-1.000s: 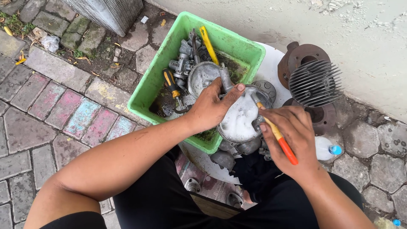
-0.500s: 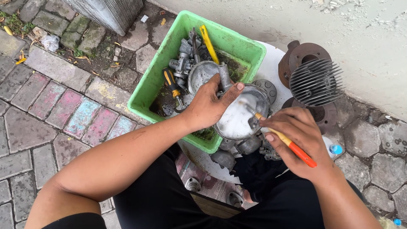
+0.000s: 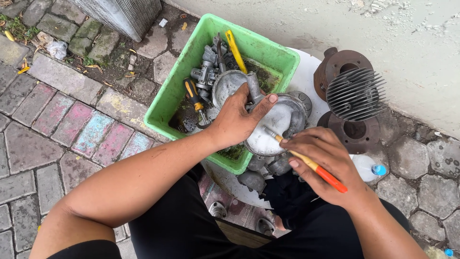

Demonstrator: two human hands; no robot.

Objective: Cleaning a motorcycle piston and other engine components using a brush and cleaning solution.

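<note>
Over the near corner of the green tub [image 3: 165,103], the left hand [image 3: 237,120] clenches a round metal engine cover [image 3: 275,127] coated in white foam. The right hand [image 3: 326,165] grasps a brush [image 3: 306,160]; its long axis runs diagonally, orange handle toward the lower right, bristle end pointing up-left onto the cover. The tub holds grey metal parts [image 3: 208,69], a yellow-and-black screwdriver [image 3: 194,98] and a yellow tool [image 3: 235,48].
</note>
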